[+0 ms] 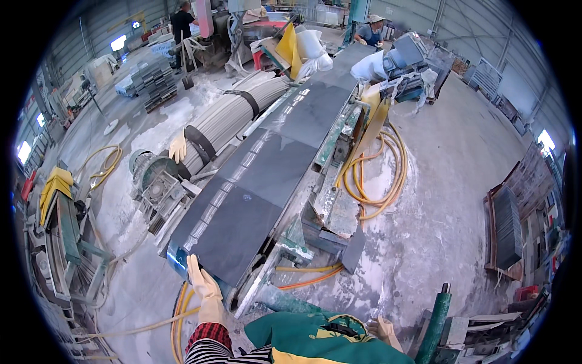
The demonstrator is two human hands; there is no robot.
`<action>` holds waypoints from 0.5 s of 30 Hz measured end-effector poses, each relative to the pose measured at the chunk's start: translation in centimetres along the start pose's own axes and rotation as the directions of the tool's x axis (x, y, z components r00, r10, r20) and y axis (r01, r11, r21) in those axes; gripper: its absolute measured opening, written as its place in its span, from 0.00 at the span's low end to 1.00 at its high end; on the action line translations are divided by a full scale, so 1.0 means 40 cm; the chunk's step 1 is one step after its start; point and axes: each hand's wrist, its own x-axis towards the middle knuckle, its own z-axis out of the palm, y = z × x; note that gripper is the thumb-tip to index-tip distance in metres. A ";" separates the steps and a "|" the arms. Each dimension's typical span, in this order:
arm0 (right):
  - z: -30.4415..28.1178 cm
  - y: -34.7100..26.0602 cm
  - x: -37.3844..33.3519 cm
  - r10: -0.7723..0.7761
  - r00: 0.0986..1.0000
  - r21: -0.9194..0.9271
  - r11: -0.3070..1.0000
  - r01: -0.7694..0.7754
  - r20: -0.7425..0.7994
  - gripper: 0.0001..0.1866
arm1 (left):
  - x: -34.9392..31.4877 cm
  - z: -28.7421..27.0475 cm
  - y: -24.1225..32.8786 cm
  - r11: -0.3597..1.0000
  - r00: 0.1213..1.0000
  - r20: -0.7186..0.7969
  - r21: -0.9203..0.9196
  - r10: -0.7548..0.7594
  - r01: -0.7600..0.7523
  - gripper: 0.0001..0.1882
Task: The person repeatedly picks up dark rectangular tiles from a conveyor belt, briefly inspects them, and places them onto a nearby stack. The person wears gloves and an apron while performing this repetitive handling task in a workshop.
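Observation:
My left hand (205,288), in a cream rubber glove, reaches to the near end of a long roller line or conveyor. Its fingers are stretched out against the near edge of a dark grey flat slab (233,233), beside the blue curved end (177,258) of the machine. More dark slabs (291,155) lie in a row beyond it, wet-looking, with light reflected along their left side. My right hand (383,330), also gloved, hangs low by the green apron (303,333), away from the slabs. Its fingers are mostly hidden.
A motor (160,188) with a loose glove (177,147) on it stands left of the line. Yellow hoses (397,176) coil on the floor at right. A green post (433,324) rises near my right side. One person (371,33) stands at the far end, another (182,30) far left.

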 end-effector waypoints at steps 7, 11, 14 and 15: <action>0.005 -0.003 0.011 0.036 0.999 0.008 0.999 -0.036 -0.011 0.24 | -0.006 0.002 0.000 1.000 1.000 -0.002 0.005 0.003 -0.003 0.26; 0.009 -0.005 0.027 0.008 1.000 0.001 1.000 -0.008 -0.003 0.25 | -0.008 -0.012 0.005 1.000 1.000 0.000 -0.008 -0.010 0.010 0.26; 0.004 -0.020 0.015 0.016 0.999 0.053 0.998 -0.019 0.051 0.23 | -0.018 -0.011 -0.019 1.000 1.000 -0.009 -0.011 -0.005 0.005 0.25; 0.018 -0.041 0.005 0.028 0.995 0.078 0.996 -0.035 0.092 0.21 | -0.021 -0.015 -0.031 1.000 1.000 -0.015 0.005 -0.015 0.015 0.24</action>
